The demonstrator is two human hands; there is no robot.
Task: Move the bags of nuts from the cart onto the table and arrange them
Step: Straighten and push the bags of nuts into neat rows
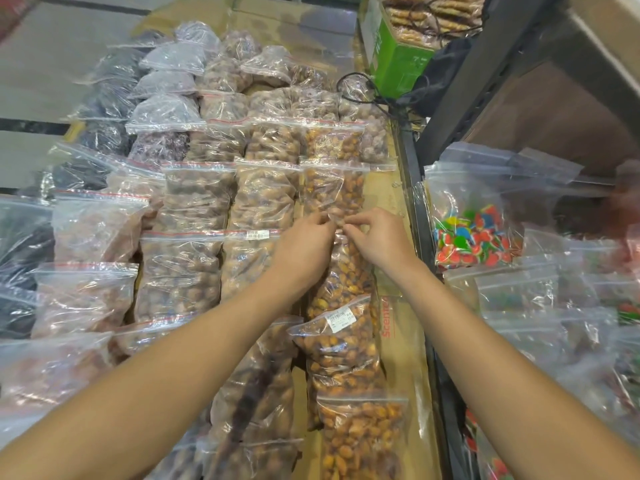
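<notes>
Two hands work at the right side of the table, a surface covered with flattened brown cardboard. The left hand and the right hand meet fingertip to fingertip over one bag of nuts; the fingers of both are curled and pinch the clear plastic at the top edge of that bag. This bag lies in the column nearest the right edge of the table, overlapped at its lower end by a labelled bag of the same orange-brown nuts. About six such bags show in this column, though the far ones blur together. To its left run at least four more columns of zip bags: two of paler brown nuts, one of pinkish-brown contents, and one of dark contents along the left edge. An exact total cannot be counted. Beyond the right edge stands a dark metal rack carrying more bags, one of them a bag of multicoloured sweets. One green carton sits by the far right corner. The floor is pale grey.
</notes>
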